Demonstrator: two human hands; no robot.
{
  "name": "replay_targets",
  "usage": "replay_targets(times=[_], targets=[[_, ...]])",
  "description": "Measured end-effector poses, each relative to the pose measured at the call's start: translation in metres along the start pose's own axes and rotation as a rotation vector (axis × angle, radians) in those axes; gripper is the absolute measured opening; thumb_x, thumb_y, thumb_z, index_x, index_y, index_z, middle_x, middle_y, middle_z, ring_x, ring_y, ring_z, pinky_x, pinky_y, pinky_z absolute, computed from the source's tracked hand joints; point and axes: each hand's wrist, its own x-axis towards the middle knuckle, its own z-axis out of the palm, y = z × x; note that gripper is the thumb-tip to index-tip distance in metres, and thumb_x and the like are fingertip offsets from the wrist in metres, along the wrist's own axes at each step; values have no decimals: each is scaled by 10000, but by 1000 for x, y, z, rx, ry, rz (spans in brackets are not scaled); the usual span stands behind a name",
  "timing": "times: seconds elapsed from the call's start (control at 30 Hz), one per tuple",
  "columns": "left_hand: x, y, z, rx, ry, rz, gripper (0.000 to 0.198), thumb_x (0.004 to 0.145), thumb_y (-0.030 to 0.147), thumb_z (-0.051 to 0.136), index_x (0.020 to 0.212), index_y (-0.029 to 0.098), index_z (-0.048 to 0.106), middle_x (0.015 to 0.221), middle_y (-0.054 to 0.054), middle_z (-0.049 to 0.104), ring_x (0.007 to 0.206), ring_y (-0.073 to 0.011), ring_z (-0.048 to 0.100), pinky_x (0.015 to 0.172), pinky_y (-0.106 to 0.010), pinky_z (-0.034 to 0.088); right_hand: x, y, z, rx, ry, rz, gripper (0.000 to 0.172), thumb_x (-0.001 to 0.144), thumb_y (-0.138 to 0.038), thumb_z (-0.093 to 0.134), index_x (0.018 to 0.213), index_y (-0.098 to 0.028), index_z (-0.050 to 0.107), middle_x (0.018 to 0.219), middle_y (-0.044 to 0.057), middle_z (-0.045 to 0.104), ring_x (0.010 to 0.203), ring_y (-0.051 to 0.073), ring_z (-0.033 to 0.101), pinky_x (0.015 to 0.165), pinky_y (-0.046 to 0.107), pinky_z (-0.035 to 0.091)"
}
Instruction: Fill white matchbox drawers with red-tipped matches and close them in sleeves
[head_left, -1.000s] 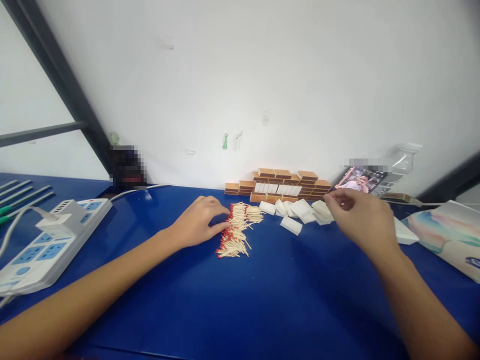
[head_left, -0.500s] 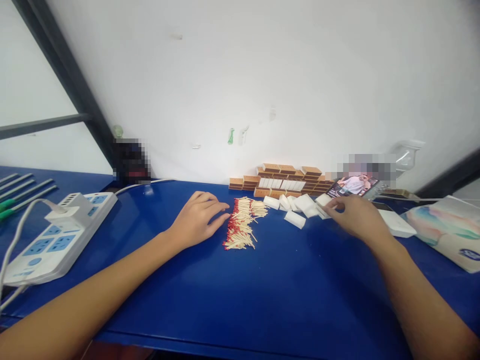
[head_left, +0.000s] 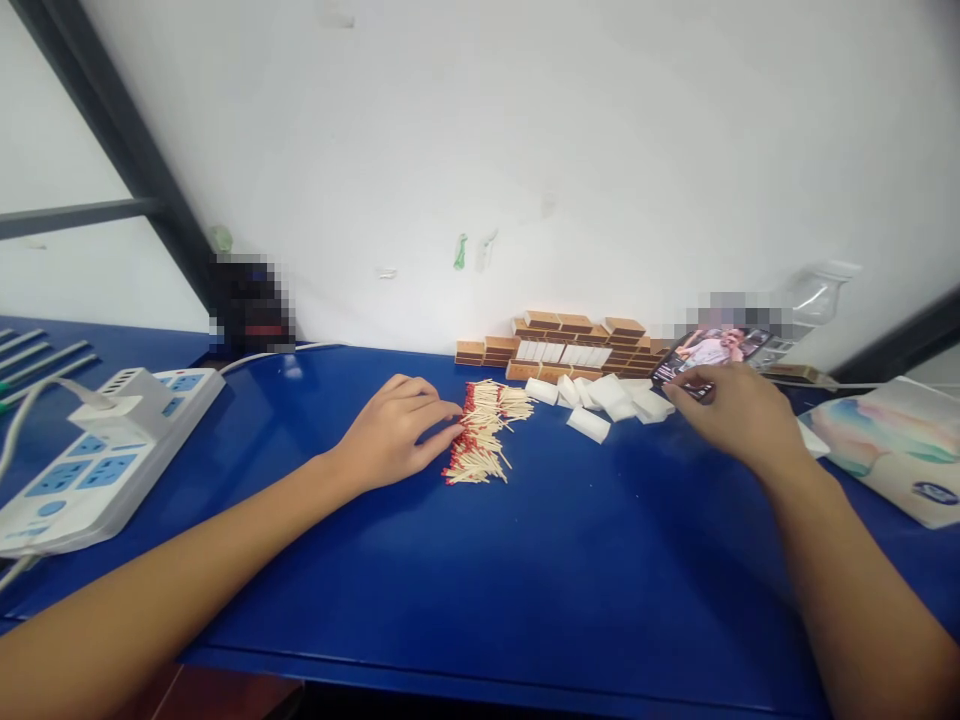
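Observation:
My left hand (head_left: 397,430) rests on the blue table with fingers spread and nothing visible in its grasp. Its thumb and index finger reach the left edge of a pile of red-headed matches (head_left: 480,440). On the other side, my right hand (head_left: 742,412) hovers with thumb and index finger apart, holding nothing that I can see. Just left of its fingertips lie several white matchbox trays (head_left: 613,398), loosely heaped. A propped phone (head_left: 709,350) showing a picture stands right behind that hand, which partly covers it.
Brown matchboxes (head_left: 555,322) are stacked against the white wall. A white power strip (head_left: 105,470) with cables lies at left, near several metal rods (head_left: 45,365). A tissue pack (head_left: 892,450) and a clear bottle (head_left: 817,295) stand at right.
My right hand has drawn back slightly to the right, off the white trays it was touching. The left hand stays beside the matches. The camera view has shifted a little.

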Motion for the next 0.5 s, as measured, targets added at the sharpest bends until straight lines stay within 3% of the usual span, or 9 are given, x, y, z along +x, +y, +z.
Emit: replay_targets(times=[0.13,0.27,0.37,0.5], targets=[[1,0,0,-17,-1,19,184,1019,324,646,1084,179,739,940,-58,760,912,-193,690,832,-364,501,3,12,4,29,-78,17,198,898,-361,654,912,-199,766,802,103,701,727,261,599,652,363,370],[1,1,0,-23,-3,18,162,1012,313,658,1063,185,742,938,-45,769,915,-192,691,841,-366,504,3,5,14,93,-85,-86,309,967,-359,612,1181,-181,746,1031,143,689,866,250,627,803,364,437],[2,1,-1,-34,-1,31,139,1007,297,664,1048,189,741,946,-32,782,914,-189,693,848,-365,508,3,-1,21,125,-106,-141,260,962,-374,636,1060,-185,784,1060,139,659,876,241,617,866,365,449],[3,2,-2,-50,17,46,132,1002,285,671,1053,184,739,945,-32,786,903,-186,699,840,-360,516,6,-3,24,120,-94,-147,231,962,-335,619,931,-164,772,1050,146,664,852,240,604,838,367,454]])
